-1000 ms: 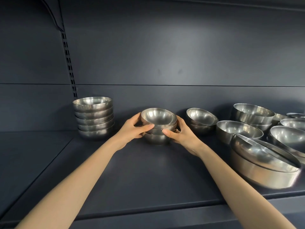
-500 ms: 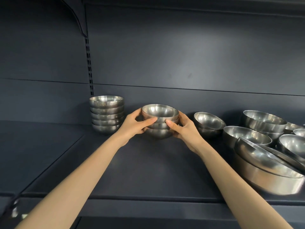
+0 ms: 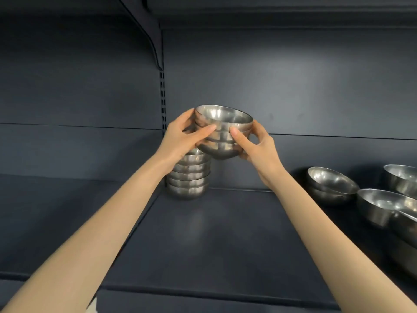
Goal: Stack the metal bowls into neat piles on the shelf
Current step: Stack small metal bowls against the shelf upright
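A small stack of three nested metal bowls is held in the air above the dark shelf. My left hand grips its left side, thumb across the front. My right hand grips its right side and underside. Just below and to the left, a pile of several metal bowls stands on the shelf against the back wall; my left wrist hides its top. The held stack hangs slightly right of and above that pile, tilted a little toward me.
More metal bowls lie at the right: two nested small ones, a wider bowl and others cut off by the frame edge. A shelf bracket and slotted upright rise behind the pile.
Both hands have lifted the three-bowl stack off the shelf and carried it up and left toward the tall pile. The camera view has shifted left.
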Motion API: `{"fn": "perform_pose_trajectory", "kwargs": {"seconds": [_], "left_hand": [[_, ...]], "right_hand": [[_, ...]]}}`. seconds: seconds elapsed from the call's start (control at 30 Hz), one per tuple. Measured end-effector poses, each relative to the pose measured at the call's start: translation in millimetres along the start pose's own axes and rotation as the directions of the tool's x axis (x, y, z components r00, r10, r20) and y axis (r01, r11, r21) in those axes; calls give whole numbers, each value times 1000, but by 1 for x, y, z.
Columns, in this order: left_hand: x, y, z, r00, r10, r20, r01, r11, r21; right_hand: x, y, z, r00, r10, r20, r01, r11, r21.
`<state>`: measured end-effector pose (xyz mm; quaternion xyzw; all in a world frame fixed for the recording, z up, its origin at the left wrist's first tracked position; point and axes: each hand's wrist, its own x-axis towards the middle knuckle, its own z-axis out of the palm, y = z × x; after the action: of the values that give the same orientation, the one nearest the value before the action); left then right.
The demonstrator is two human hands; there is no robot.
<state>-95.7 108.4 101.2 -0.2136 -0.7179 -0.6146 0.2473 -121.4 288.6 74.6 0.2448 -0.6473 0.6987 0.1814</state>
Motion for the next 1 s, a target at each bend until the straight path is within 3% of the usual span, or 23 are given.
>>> {"fn": "perform_pose_trajectory", "kwargs": {"seconds": [0.43,0.57,0.87,1.0], "left_hand": [[35,-49,-70,997,-47,63,48,999,-14],[38,-69,-72,995,-57,78,52,997,61],[39,-95,-76,994,-82,79,78,995,56],[35,-102,-78,980,-116,159,106,992,72]], "right_hand": [[48,33,69,999,-42,0,41,974,-221],[49,52,68,1000,2,-5,-3,957,-291],[45,67,72,999,45,-10,-46,957,-285],[41,65,71,996,51,80,-29,968,-251]]}}
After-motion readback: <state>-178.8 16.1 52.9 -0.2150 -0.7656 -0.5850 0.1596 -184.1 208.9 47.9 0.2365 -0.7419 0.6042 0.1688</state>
